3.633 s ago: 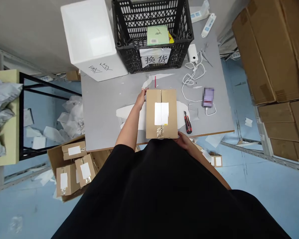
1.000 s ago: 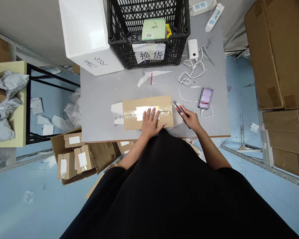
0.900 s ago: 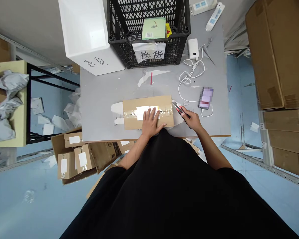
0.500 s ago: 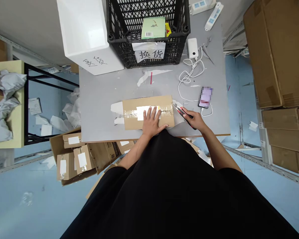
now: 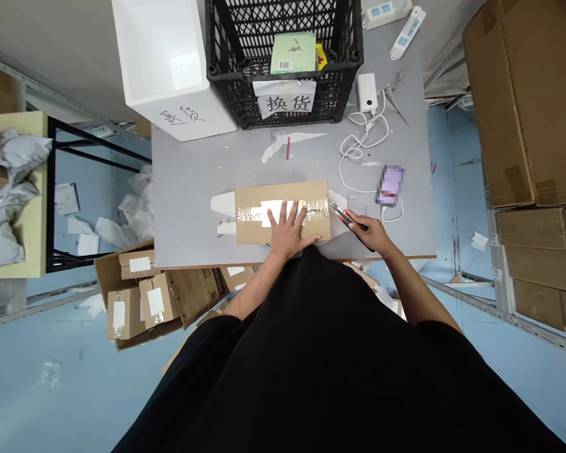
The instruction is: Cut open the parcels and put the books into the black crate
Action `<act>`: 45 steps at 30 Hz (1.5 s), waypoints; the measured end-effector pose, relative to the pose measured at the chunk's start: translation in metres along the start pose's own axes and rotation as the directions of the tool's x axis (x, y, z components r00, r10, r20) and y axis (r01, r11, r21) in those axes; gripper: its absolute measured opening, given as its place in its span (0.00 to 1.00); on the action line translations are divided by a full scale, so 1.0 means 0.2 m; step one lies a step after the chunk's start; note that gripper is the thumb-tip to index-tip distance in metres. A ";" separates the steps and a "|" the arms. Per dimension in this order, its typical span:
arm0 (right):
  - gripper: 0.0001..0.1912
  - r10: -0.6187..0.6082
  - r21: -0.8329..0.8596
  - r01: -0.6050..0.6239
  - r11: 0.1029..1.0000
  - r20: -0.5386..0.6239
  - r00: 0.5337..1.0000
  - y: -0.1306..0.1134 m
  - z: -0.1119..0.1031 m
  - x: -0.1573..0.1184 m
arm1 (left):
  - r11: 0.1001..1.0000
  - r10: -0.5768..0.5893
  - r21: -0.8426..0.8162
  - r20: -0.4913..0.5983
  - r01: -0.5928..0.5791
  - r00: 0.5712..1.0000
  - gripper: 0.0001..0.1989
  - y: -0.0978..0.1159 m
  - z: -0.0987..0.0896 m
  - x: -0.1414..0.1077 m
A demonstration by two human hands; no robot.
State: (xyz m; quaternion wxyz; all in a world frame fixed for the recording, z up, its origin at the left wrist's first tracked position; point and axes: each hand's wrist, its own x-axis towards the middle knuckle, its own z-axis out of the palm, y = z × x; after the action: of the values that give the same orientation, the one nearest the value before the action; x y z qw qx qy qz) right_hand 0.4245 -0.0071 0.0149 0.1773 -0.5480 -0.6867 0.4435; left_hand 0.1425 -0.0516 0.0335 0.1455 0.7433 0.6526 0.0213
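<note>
A taped cardboard box [image 5: 255, 235] lies on the grey table [image 5: 188, 163] near its front edge. Clear tape runs along its top, over a white label [image 5: 266, 209]. My left hand [image 5: 287, 233] rests flat on the box with its fingers spread, partly covering the label. In my right hand [image 5: 375, 235] is a utility knife [image 5: 351, 224], its blade pointing left at the box's right end. Whether the blade tip touches the tape I cannot tell. Pale paper scraps [image 5: 223, 204] stick out beyond the box's left end.
Behind stand a white bin [image 5: 179, 119] and a black plastic crate [image 5: 283, 72] holding a green book [image 5: 293, 53]. A phone [image 5: 389, 186] with a white cable and a white power bank [image 5: 366, 92] lie at the right. Boxes fill a carton [image 5: 188, 296] below left.
My right hand and the knife have shifted very slightly right and down. The left hand stays flat on the box, and the whole view has moved a little.
</note>
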 end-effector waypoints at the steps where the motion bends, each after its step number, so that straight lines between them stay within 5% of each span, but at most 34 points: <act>1: 0.30 0.004 0.014 -0.004 1.000 0.005 1.000 0.00 0.00 0.00 | 1.000 -0.003 0.002 0.008 0.003 1.000 0.47 0.00 0.00 0.00; 12: 0.30 0.004 0.003 -0.004 1.000 -0.009 1.000 0.00 0.05 -0.11 | 1.000 -0.025 -0.018 0.028 0.025 0.999 0.49 0.01 -0.02 0.00; 27: 0.30 0.004 -0.017 -0.004 1.000 -0.024 1.000 0.01 0.10 -0.23 | 0.998 0.002 -0.060 -0.090 -0.007 0.996 0.47 -0.02 0.05 0.01; 35: 0.41 0.297 0.306 -0.250 0.919 -0.117 0.948 0.11 0.18 -0.31 | 0.993 0.077 -0.070 -0.216 -0.094 0.973 0.41 -0.05 0.10 -0.02; 39: 0.34 0.335 0.025 -0.338 0.941 -0.210 0.918 0.29 0.30 -0.27 | 0.992 0.077 -0.088 -0.175 -0.093 0.982 0.41 -0.05 0.07 -0.03; 45: 0.33 0.264 -0.310 -0.300 0.902 -0.152 0.952 0.44 0.51 -0.13 | 0.996 0.027 -0.078 -0.056 -0.031 0.998 0.40 -0.07 -0.04 -0.04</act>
State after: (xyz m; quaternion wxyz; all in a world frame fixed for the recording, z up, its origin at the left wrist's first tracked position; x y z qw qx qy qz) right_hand 0.4112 -0.0729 -0.1042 0.0536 -0.6863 -0.6540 0.3138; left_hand 0.1254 -0.0557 0.0378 0.1566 0.7454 0.6442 0.0695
